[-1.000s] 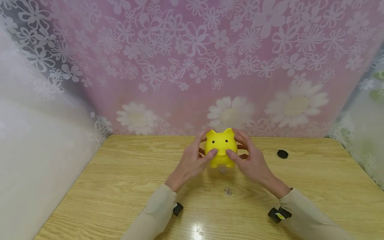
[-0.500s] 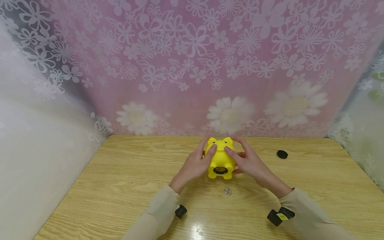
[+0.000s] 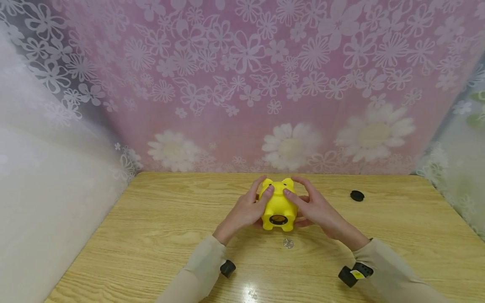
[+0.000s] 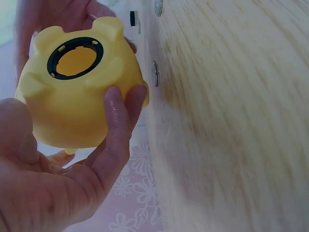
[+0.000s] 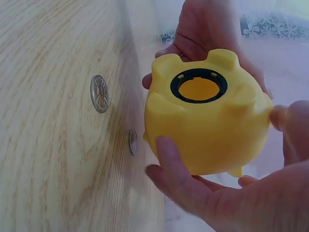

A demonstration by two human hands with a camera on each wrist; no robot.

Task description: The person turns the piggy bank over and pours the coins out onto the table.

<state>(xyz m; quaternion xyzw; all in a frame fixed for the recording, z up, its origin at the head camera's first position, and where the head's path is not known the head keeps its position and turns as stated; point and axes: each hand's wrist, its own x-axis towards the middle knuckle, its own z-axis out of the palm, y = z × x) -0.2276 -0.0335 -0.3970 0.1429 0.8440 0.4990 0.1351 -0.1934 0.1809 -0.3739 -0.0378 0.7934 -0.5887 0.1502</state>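
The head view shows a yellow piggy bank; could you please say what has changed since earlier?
The piggy bank tipped back and moved down the image, bringing its round opening into view. The left hand and right hand kept hold. The black disc and nearer coin stayed put.

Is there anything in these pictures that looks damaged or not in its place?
Nothing looks damaged. The odd thing: the yellow piggy bank has an uncovered round opening, while a black cap, perhaps its cover, lies apart, at right, on the table. Two coins lie loose there too.
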